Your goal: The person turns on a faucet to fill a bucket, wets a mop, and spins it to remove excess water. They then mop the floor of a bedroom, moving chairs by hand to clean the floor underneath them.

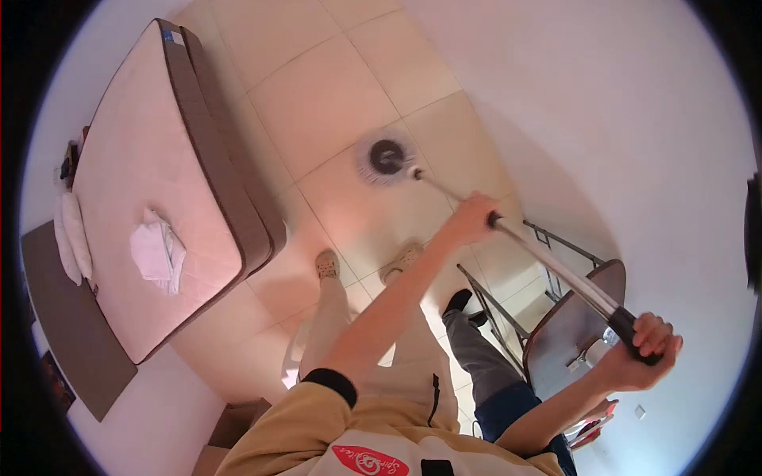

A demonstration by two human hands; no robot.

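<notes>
A long-handled mop (559,266) with a metal pole slants across the view. Its round head (386,157), a black disc ringed by pale strands blurred at the edge, rests on the tiled floor ahead of my feet. My left hand (476,218) is wrapped round the pole about midway, beside a black collar. At the near end, my right hand (641,357) closes on the black grip. Both forearms are bare.
A bed with a bare pink mattress (151,119) and crumpled white cloth (159,250) stands left. On the right, a dark folding table (567,329) with metal legs is near the white wall (635,119). Another person's dark-trousered leg (480,349) is beside mine.
</notes>
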